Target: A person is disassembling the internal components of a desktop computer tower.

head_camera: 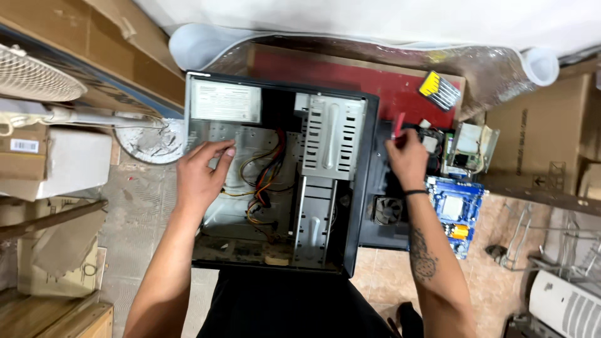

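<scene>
Right grip (405, 155) pinched a red-handled tool (397, 125) upright, out past the right wall of the open computer case (357, 188) — over the loose parts on the floor. Left hand (201, 172) lay half-curled inside the case, holding nothing, fingertips near the coloured wires (266, 178) — the nearer hand to them.

I see open room in the computer case (275, 172) at its bare left floor | tangled wires (263, 181) block the middle | drive cage (330, 138) fills the right side | right of the case, blue motherboard (456, 213) and loose parts (466, 147) crowd the floor | cardboard boxes (538, 138) hem both sides
</scene>
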